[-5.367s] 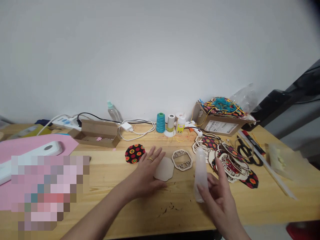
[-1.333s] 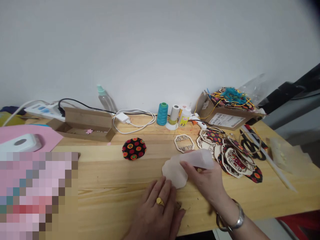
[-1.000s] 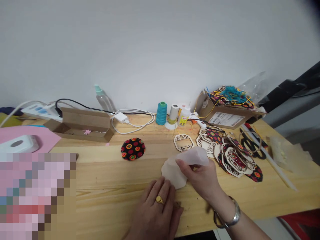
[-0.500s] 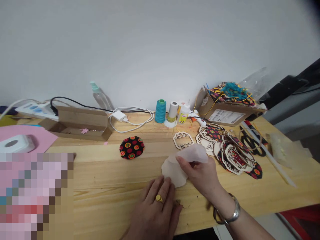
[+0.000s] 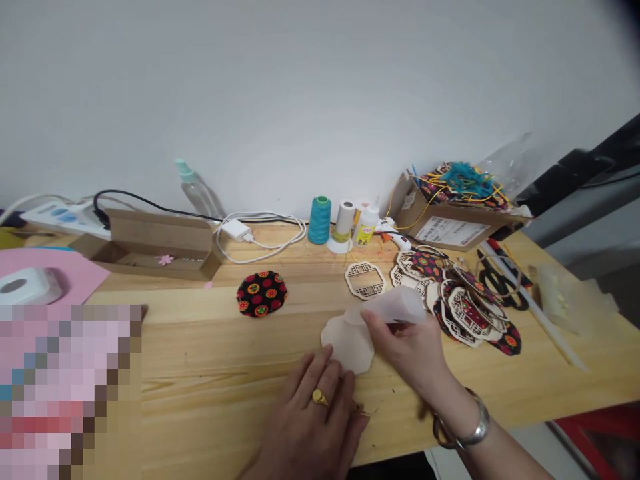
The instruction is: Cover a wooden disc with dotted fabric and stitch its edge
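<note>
A pale, flat piece with a scalloped edge [image 5: 349,347] lies on the wooden table in front of me. My left hand [image 5: 320,407], a gold ring on one finger, rests palm down with its fingers stretched out and the fingertips on that piece's near edge. Pinched in my right hand [image 5: 407,353] is a thin white translucent paper [image 5: 395,308], curled over above the piece's far right side. Behind the paper lies a lattice-cut wooden frame [image 5: 366,280]. Off to the left is a round of black flowered fabric [image 5: 262,294].
Several lattice frames and fabric rounds [image 5: 467,313] are heaped on the right, beside black-handled scissors [image 5: 500,287]. Along the wall stand a teal thread cone [image 5: 320,221], a glue bottle [image 5: 367,227], a cardboard box [image 5: 450,230], a charger [image 5: 237,231] and an open carton [image 5: 160,257].
My right hand has shifted slightly right with the paper, showing a little more of the pale piece. The left hand stays nearly where it was. The view has moved slightly.
</note>
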Available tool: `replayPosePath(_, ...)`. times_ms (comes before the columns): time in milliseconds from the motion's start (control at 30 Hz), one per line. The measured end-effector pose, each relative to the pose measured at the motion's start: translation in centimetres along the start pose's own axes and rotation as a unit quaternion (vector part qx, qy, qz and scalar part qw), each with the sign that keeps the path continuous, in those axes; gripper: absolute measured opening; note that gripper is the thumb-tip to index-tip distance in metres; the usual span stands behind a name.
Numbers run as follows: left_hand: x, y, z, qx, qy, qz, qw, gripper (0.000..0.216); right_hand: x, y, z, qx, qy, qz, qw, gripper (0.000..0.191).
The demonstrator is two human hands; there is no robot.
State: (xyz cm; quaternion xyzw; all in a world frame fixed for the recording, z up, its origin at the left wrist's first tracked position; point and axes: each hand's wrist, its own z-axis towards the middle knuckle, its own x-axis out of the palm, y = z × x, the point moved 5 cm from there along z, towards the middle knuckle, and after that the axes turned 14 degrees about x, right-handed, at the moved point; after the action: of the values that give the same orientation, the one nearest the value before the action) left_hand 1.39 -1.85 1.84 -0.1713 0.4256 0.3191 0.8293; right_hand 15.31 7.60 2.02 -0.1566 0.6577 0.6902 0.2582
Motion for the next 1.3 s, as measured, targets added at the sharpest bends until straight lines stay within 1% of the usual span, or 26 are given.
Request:
replayPosePath(200,0.2,-0.3,0.1,0.019,0.039,0.006,0.999,0.032,1.2,2.0,-0.8,-0.018,0.020,-0.028,0.999,0.035)
replayPosePath(400,0.5,-0.4,0.1,0.019,0.065,0.009,0.998,0.035,1.5,3.3,-0.9,-0.031,0.009,-0.040,0.999,0.030)
replayPosePath(533,0.4,-0.4,0.2,0.022,0.070,0.006,0.997,0.033,0.9,3.0,-0.6,-0.064,-0.005,-0.061,0.996,0.033)
replayPosePath(700,0.2,-0.5,0.4,0.025,0.080,0.007,0.996,0.032,0.3,2.2,-0.4,-0.060,-0.018,-0.079,0.995,0.036)
replayPosePath(833,0.2,-0.4,0.5,0.025,0.082,0.005,0.996,0.032,0.8,2.8,-0.9,-0.071,-0.011,-0.077,0.994,0.037)
replayPosePath(1000,0.2,-0.4,0.5,0.019,0.078,0.006,0.997,0.033,1.3,3.7,-1.2,-0.077,-0.017,-0.066,0.995,0.032)
replayPosePath(1133,0.1,-0.4,0.5,0.016,0.081,-0.002,0.997,0.031,0.9,3.2,-0.9,-0.083,-0.008,-0.077,0.994,0.035)
replayPosePath(1300,0.1,-0.4,0.5,0.014,0.078,-0.001,0.997,0.031,-0.1,2.2,-0.3,-0.078,-0.037,-0.091,0.992,0.036)
